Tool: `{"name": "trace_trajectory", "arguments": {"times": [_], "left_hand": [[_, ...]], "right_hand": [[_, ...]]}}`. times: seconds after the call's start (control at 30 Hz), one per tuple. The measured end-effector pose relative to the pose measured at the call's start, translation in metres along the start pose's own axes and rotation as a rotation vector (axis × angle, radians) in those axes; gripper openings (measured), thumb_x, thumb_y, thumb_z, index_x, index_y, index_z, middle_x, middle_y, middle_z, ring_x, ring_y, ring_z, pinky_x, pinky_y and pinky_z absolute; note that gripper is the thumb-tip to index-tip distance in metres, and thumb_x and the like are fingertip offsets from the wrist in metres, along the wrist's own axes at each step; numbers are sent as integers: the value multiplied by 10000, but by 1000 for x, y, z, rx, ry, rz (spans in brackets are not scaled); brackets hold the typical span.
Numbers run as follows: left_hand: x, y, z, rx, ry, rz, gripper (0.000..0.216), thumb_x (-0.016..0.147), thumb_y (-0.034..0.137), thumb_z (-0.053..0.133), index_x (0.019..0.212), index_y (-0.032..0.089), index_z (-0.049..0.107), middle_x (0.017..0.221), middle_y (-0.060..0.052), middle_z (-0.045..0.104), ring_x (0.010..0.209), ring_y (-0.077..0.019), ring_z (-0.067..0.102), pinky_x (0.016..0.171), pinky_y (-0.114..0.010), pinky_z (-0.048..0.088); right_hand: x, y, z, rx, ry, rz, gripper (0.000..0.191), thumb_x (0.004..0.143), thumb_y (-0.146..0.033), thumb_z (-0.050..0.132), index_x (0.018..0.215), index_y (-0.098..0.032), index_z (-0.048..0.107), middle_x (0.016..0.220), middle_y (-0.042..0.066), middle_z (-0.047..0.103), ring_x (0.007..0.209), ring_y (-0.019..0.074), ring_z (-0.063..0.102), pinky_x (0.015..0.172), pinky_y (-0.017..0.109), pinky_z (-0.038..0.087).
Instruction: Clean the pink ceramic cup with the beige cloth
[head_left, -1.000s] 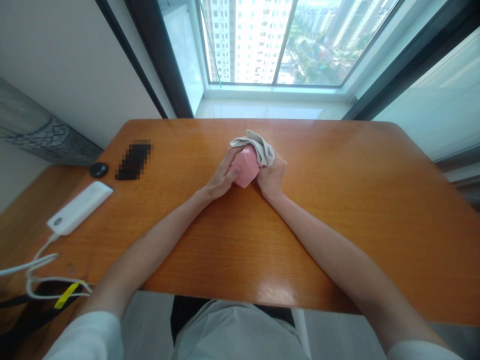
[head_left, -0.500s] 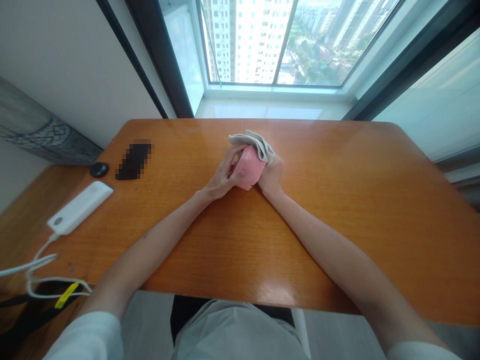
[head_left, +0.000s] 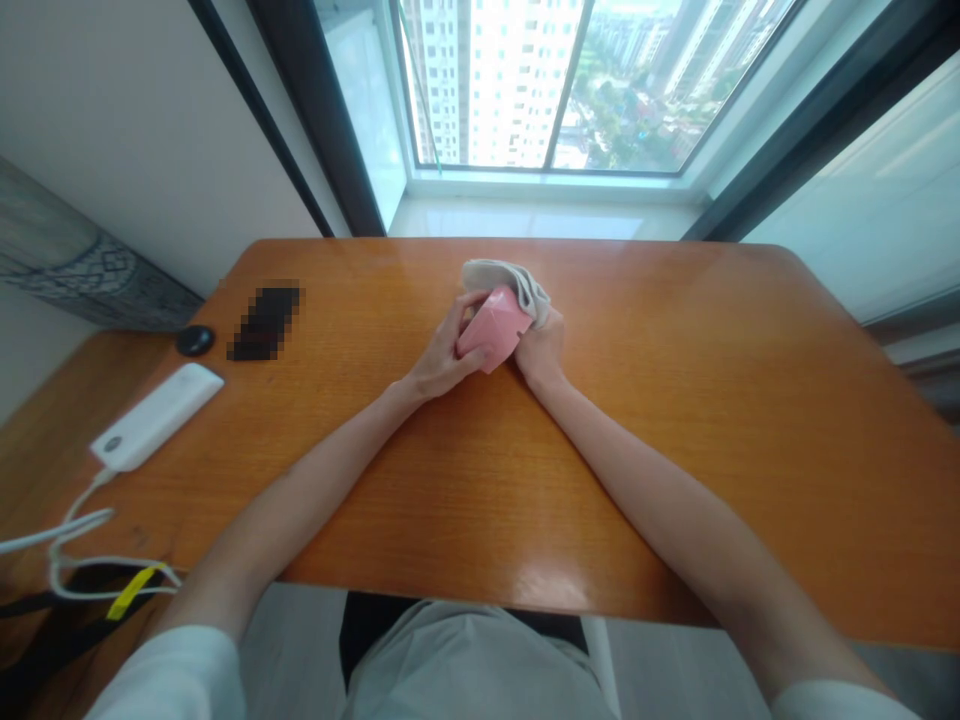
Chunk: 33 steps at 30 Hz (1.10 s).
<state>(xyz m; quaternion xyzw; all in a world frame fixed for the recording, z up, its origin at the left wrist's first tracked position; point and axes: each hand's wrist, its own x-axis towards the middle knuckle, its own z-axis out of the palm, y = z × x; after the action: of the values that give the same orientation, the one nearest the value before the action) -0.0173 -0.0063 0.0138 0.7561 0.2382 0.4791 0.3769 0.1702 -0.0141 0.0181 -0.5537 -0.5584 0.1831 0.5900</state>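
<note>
The left hand (head_left: 444, 354) was gripping a glossy pink faceted object (head_left: 495, 328) — the right hand (head_left: 541, 350) held a soft grey cloth (head_left: 528, 286) against it.

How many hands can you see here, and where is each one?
2: the left hand grips the pink object; the right hand, fingers mostly hidden, holds the grey cloth at its right side. No other hand shows.

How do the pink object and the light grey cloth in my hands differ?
The pink object has flat facets and straight edges; the light grey cloth bunches in soft folds. The pink object looks glossy, the cloth matte. The left hand grips the pink object, while the right hand holds the cloth. Both are in hand.
</note>
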Motion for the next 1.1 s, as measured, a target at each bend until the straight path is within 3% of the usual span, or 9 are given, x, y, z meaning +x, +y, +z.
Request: {"name": "trace_trajectory", "arguments": {"times": [0.1, 0.27, 0.43, 0.53, 0.67, 0.8, 0.9, 1.0, 1.1], "left_hand": [[-1, -7, 4, -65, -32, -36, 912, 960, 831, 758, 1623, 255, 512, 1609, -188, 617, 1329, -381, 708, 1115, -543, 622], [-4, -17, 4, -41, -18, -193, 904, 904, 867, 799, 1488, 201, 615, 1467, -180, 732, 1349, -393, 721, 1142, -556, 624], [-2, -3, -1, 17, 17, -5, 874, 957, 726, 836, 1634, 260, 538, 1612, -158, 634, 1428, -401, 658, 1249, -611, 546], [0, -1, 1, 21, -10, 29, 921, 958, 720, 842, 1701, 328, 467, 1696, -146, 549, 1497, -423, 616, 1280, -643, 519], [1, -10, 5, -24, -52, -16, 1058, 895, 843, 830, 1713, 297, 440, 1766, -193, 476, 1579, -459, 561, 1284, -656, 523], [0, -8, 6, -14, -23, -151, 957, 891, 820, 846, 1584, 221, 570, 1565, -200, 683, 1502, -416, 640, 1262, -607, 558], [-1, 2, 3, 38, 26, -140, 841, 929, 765, 838, 1515, 198, 633, 1513, -196, 715, 1384, -379, 711, 1194, -557, 604], [0, 10, 1, 91, 11, -55, 892, 927, 729, 860, 1608, 228, 576, 1610, -190, 652, 1401, -375, 696, 1206, -548, 589], [2, 7, 3, 107, -2, 4, 965, 933, 747, 845, 1680, 244, 497, 1703, -201, 568, 1547, -411, 592, 1304, -596, 504]], "right_hand": [[-9, -12, -12, -16, 102, -204, 253, 1011, -375, 641, 1151, -251, 810, 1092, 71, 876, 992, 266, 810, 930, 416, 653], [-17, -27, -20, -22, 18, -449, 321, 1075, -406, 658, 1360, -314, 773, 1484, 94, 804, 1399, 294, 762, 1195, 471, 609], [-5, -10, 0, -41, -29, -11, 240, 989, -432, 673, 971, -222, 787, 901, 54, 844, 896, 271, 786, 843, 395, 640], [-3, -6, 1, -37, -8, 60, 268, 947, -451, 700, 832, -212, 738, 744, 27, 769, 755, 243, 714, 743, 373, 594], [-13, -19, -12, -12, 120, -226, 274, 1029, -407, 661, 1187, -242, 814, 1139, 86, 872, 1054, 278, 818, 983, 421, 647], [-17, -26, -17, -6, 39, -407, 335, 1076, -406, 631, 1358, -305, 780, 1476, 96, 810, 1390, 285, 763, 1190, 457, 599], [-9, -16, -8, -67, 9, -187, 266, 1031, -401, 628, 1169, -267, 812, 1179, 80, 887, 1115, 281, 816, 1001, 408, 640], [0, -5, 0, -109, -28, 67, 246, 949, -422, 676, 822, -221, 738, 747, 34, 794, 782, 232, 711, 747, 337, 568], [-1, -6, -2, -47, 37, 28, 227, 947, -401, 686, 833, -211, 734, 747, 19, 779, 749, 216, 685, 734, 339, 548]]}}
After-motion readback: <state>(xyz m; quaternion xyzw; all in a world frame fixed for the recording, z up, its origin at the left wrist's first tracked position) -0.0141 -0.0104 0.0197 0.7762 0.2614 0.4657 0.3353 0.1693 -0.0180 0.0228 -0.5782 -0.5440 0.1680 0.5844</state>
